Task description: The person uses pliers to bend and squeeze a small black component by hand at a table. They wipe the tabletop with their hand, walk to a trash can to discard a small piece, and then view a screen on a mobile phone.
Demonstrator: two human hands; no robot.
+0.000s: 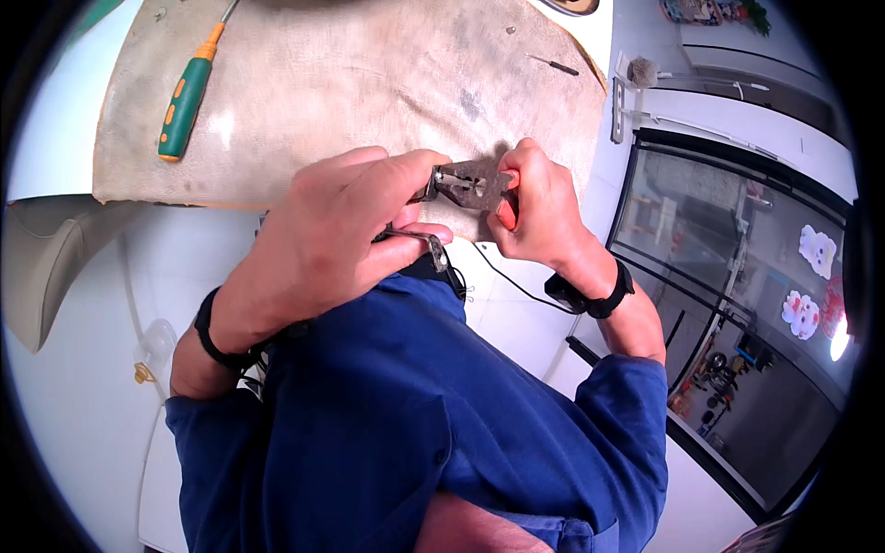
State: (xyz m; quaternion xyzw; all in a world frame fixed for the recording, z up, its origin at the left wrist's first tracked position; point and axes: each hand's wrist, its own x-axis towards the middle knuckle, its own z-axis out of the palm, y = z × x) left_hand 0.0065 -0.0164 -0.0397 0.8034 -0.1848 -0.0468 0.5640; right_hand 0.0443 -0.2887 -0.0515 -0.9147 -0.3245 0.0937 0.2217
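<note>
Head view: your right hand [544,205] is gripping orange-handled pliers [472,187], running crosswise, nose pointing left toward your left hand [323,230], which is holding a bent metal piece [438,253] near the mat [304,92] edge.

Dk-gry pliers [470,185] w/ red-orng hndls [507,214], grn/orng screwdriver [187,106], mottled beige mat [304,83], navy clothes [369,387]

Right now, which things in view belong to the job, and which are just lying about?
Seemingly in the job:
pliers, in the right hand
metal piece, in the left hand

Lying about on the mat:
green screwdriver
thin dark tool
</note>
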